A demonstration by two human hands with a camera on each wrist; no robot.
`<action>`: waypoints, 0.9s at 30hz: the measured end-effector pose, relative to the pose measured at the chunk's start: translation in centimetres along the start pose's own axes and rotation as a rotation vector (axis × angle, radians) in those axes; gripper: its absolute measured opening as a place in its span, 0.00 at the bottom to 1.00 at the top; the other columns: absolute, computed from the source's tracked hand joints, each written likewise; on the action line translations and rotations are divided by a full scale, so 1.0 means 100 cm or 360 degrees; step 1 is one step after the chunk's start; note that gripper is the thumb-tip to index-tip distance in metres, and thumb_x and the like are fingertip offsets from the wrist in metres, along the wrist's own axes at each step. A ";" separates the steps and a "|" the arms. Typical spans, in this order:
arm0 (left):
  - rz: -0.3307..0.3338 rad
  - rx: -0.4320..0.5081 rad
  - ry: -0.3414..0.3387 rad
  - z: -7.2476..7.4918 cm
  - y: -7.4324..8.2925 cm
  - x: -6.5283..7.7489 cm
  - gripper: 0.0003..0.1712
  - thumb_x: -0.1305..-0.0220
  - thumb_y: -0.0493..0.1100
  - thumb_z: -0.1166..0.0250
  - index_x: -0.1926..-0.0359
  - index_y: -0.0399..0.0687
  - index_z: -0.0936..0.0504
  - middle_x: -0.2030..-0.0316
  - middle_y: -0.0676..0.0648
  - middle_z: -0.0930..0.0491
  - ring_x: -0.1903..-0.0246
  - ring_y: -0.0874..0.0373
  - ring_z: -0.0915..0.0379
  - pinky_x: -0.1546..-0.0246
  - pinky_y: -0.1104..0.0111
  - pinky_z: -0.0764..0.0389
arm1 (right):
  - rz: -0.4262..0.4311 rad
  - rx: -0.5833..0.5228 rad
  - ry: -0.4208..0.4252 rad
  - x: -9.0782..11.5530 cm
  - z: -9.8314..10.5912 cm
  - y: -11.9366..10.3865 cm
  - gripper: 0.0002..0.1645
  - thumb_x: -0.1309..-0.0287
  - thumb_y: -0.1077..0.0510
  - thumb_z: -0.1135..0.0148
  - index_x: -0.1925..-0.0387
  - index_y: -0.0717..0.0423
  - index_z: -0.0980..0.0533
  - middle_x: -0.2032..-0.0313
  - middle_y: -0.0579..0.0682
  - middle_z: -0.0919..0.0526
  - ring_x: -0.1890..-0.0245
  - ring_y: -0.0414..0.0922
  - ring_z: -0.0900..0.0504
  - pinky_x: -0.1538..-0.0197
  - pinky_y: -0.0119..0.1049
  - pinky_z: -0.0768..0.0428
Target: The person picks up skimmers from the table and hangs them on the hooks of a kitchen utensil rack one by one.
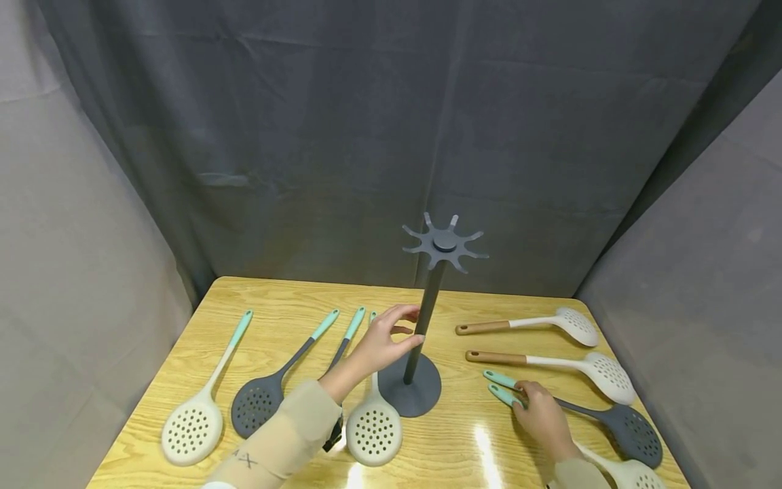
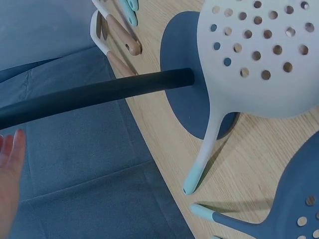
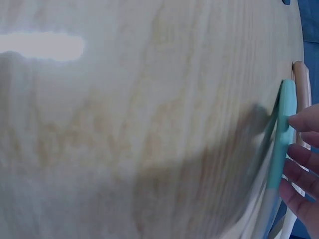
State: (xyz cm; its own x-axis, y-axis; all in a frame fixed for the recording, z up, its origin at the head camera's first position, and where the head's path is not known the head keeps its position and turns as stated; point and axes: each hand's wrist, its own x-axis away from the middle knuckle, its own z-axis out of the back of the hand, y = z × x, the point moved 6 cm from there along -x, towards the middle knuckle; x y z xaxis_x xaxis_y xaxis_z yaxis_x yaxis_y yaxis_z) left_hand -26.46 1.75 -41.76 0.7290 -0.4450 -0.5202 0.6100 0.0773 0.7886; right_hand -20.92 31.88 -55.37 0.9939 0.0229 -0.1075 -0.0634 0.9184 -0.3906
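A dark utensil stand (image 1: 413, 387) has a round base, a pole and a star-shaped hook top. My left hand (image 1: 381, 343) is beside its pole (image 2: 99, 94), thumb and fingers spread around one side; in the left wrist view its fingertips appear just beside the pole. Over at the right, my right hand (image 1: 542, 418) is at two teal handles, belonging to a dark skimmer (image 1: 635, 431) and a white skimmer (image 1: 638, 475). In the right wrist view, loosely spread fingers (image 3: 301, 177) touch a teal handle (image 3: 284, 132). Which skimmer it belongs to is unclear.
Two white utensils with wooden handles, a slotted spoon (image 1: 577, 326) and a skimmer (image 1: 607, 377), lie at the right. Left of the stand lie white skimmers (image 1: 192, 431) (image 1: 374, 431), a dark skimmer (image 1: 256, 404) and another teal handle (image 1: 354, 322). Grey curtains (image 1: 305, 170) surround the table.
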 end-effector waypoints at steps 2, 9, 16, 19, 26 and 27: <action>-0.0006 0.0002 0.0000 -0.001 0.000 0.000 0.25 0.45 0.32 0.35 0.45 0.36 0.29 0.54 0.40 0.26 0.53 0.48 0.28 0.58 0.62 0.18 | -0.0022 0.0004 -0.0027 0.001 -0.003 0.003 0.20 0.53 0.63 0.35 0.56 0.67 0.25 0.63 0.58 0.21 0.64 0.53 0.20 0.66 0.44 0.19; -0.0011 -0.0023 -0.0023 -0.004 0.003 -0.002 0.24 0.44 0.33 0.36 0.45 0.36 0.29 0.55 0.40 0.25 0.54 0.49 0.27 0.59 0.69 0.18 | -0.0042 0.0008 -0.0096 0.006 -0.010 0.009 0.20 0.54 0.63 0.34 0.57 0.68 0.24 0.65 0.57 0.21 0.67 0.50 0.20 0.70 0.40 0.19; -0.0032 -0.0084 -0.0031 -0.007 0.003 -0.002 0.22 0.44 0.31 0.36 0.47 0.35 0.28 0.56 0.41 0.24 0.55 0.51 0.26 0.58 0.73 0.20 | -0.0058 0.0015 -0.0110 0.008 -0.012 0.010 0.19 0.54 0.64 0.33 0.58 0.68 0.23 0.65 0.56 0.21 0.66 0.51 0.21 0.69 0.42 0.19; -0.0043 -0.0116 -0.0020 -0.007 0.004 -0.002 0.21 0.44 0.32 0.37 0.48 0.35 0.27 0.57 0.41 0.23 0.56 0.51 0.25 0.57 0.74 0.20 | -0.0064 0.0021 -0.0119 0.008 -0.012 0.010 0.18 0.54 0.64 0.33 0.59 0.67 0.23 0.66 0.56 0.21 0.66 0.51 0.21 0.69 0.42 0.19; -0.0053 -0.0130 0.0014 -0.008 0.004 -0.002 0.21 0.45 0.31 0.36 0.48 0.33 0.27 0.58 0.39 0.23 0.57 0.48 0.25 0.58 0.67 0.18 | -0.0081 0.0039 -0.0155 0.008 -0.012 0.010 0.19 0.53 0.64 0.33 0.58 0.67 0.23 0.65 0.56 0.21 0.65 0.51 0.21 0.68 0.43 0.19; -0.0055 -0.0129 0.0016 -0.008 0.004 -0.002 0.21 0.45 0.31 0.36 0.49 0.32 0.27 0.58 0.38 0.23 0.57 0.47 0.25 0.58 0.66 0.18 | -0.0074 0.0042 -0.0159 0.007 -0.012 0.009 0.19 0.53 0.64 0.33 0.58 0.67 0.23 0.65 0.56 0.21 0.65 0.52 0.21 0.68 0.43 0.19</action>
State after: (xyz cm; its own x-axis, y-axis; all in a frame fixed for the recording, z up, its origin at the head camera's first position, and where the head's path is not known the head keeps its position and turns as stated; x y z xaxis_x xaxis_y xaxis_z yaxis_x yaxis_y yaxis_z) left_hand -26.13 2.56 -41.56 0.7099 -0.4399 -0.5500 0.6575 0.1341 0.7414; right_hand -20.37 32.30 -56.86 0.9998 0.0179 0.0026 -0.0157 0.9294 -0.3686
